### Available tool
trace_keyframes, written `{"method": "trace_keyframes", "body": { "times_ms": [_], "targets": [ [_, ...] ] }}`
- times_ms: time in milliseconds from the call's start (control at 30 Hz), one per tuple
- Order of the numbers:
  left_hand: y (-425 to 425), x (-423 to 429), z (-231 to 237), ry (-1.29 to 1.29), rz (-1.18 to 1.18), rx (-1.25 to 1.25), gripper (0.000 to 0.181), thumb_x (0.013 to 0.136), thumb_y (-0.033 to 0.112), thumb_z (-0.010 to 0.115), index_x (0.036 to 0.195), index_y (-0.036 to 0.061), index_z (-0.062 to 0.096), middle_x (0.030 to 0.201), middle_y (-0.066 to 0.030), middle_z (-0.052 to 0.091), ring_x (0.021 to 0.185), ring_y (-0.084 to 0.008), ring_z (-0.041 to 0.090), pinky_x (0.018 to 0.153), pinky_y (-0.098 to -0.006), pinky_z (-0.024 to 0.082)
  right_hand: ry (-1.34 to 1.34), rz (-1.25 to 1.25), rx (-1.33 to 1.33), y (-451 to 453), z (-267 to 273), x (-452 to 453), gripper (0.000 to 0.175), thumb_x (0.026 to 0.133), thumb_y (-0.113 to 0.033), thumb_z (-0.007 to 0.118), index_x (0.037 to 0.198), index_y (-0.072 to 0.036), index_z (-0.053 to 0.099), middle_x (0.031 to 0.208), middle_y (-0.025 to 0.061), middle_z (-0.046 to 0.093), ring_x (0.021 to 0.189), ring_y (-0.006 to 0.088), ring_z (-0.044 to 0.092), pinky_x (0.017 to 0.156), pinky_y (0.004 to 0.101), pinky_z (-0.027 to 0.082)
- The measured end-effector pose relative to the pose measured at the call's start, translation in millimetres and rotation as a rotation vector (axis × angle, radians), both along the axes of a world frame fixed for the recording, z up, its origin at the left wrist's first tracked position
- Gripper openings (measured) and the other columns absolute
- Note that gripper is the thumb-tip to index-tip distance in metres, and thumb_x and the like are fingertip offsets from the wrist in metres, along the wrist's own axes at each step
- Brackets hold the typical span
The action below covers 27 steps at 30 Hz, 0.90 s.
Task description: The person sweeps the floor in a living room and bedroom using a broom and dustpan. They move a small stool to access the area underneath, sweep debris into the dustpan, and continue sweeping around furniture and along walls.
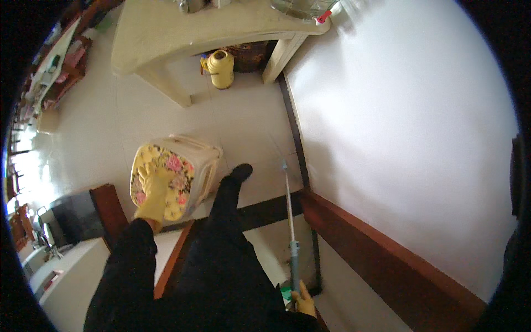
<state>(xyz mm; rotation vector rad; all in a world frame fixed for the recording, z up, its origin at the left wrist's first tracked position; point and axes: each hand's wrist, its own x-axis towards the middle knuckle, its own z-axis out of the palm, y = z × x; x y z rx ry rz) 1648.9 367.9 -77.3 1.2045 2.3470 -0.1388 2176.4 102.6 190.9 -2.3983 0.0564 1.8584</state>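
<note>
My left hand [151, 191], in a yellow glove, lies with its fingers apart on the floral top of a plastic stool [203, 166]. The stool's pale sides and cut-out legs show beyond the patterned top. At the lower right, my right hand [305, 301], also gloved in yellow, is closed around the grey grip of a long slim pole [289, 203]. The pole runs down towards the floor beside the wall. A light-blue fitting marks its far end, and what lies beyond that is too blurred to tell.
A cream plastic table [166, 37] stands ahead, with a yellow vacuum flask [222, 70] beneath it. A water container with a red tap [323, 17] sits at its corner. On the right rises a white wall [406, 103]. A dark threshold strip [265, 213] crosses the floor [253, 120].
</note>
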Motion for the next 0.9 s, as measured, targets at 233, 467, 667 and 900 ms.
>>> {"method": "trace_keyframes", "body": {
  "times_ms": [233,467,667,900],
  "targets": [
    [86,50,20,-0.040,-0.705,-0.218,0.123,0.064,0.062,0.086,0.158,0.0036,0.033,0.165,-0.0221,0.029,0.153,-0.0425,0.023,0.126,-0.0505,0.018,0.014,-0.111,0.027,191,-15,6,0.054,0.108,-0.020,0.053,0.160,-0.026,0.039,0.068,0.0060,0.058,0.051,0.0137,0.053,0.044,0.0293,0.043],
    [140,57,-21,0.075,-1.011,-0.676,0.138,0.049,0.072,0.089,0.156,0.0036,0.035,0.161,-0.0208,0.036,0.148,-0.0446,0.032,0.120,-0.0571,0.027,0.040,-0.102,0.019,206,-44,9,0.054,0.107,-0.026,0.052,0.160,-0.028,0.039,0.073,0.0067,0.060,0.053,0.0141,0.057,0.048,0.0305,0.045],
    [169,50,-69,-0.181,-0.740,-0.727,0.102,0.070,0.056,0.086,0.146,0.0026,0.045,0.133,-0.0215,0.058,0.125,-0.0393,0.056,0.105,-0.0526,0.045,-0.043,0.559,-0.296,98,-20,2,0.063,0.106,-0.041,0.049,0.164,-0.029,0.028,0.125,0.0184,0.068,0.113,0.0339,0.066,0.097,0.0427,0.050],
    [153,38,-133,-0.412,-0.483,-0.703,0.087,0.072,0.061,0.085,0.126,-0.0028,0.063,0.127,-0.0238,0.066,0.107,-0.0367,0.069,0.091,-0.0441,0.056,0.141,0.361,-0.377,26,-8,-23,0.064,0.106,-0.037,0.052,0.165,-0.027,0.028,0.115,0.0142,0.067,0.099,0.0275,0.064,0.087,0.0391,0.050]
  ]
}}
